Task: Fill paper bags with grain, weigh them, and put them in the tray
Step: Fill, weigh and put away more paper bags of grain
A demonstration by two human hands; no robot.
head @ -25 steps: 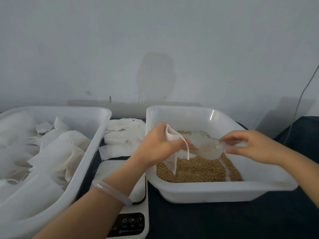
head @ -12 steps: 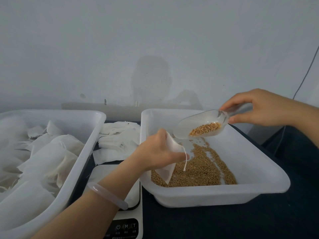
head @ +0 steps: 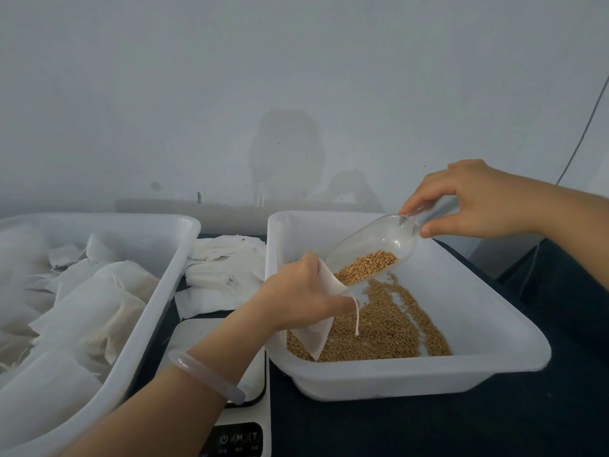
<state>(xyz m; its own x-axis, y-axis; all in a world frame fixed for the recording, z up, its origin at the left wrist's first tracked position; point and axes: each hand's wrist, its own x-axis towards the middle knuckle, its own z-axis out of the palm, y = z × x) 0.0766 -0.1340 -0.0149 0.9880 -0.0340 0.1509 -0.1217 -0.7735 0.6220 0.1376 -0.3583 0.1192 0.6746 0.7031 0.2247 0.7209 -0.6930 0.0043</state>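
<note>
1 paper bag (head: pixel 324 311) held open in my left grip (head: pixel 298 296), right grip (head: pixel 478 201) tipping the scoop (head: pixel 379 245) (weighing, traying remain).

Scale (head: pixel 237 423) bottom cut off; display unseen.

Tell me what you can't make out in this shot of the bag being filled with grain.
All in the head view:
- How full the bag is: the left hand and the bag's own wall hide its inside.
- The scale reading: the bottom edge cuts it off and the forearm covers the platform.
- The scoop handle: wrapped by the right hand.
- The left tray: cut off by the left edge.
</note>
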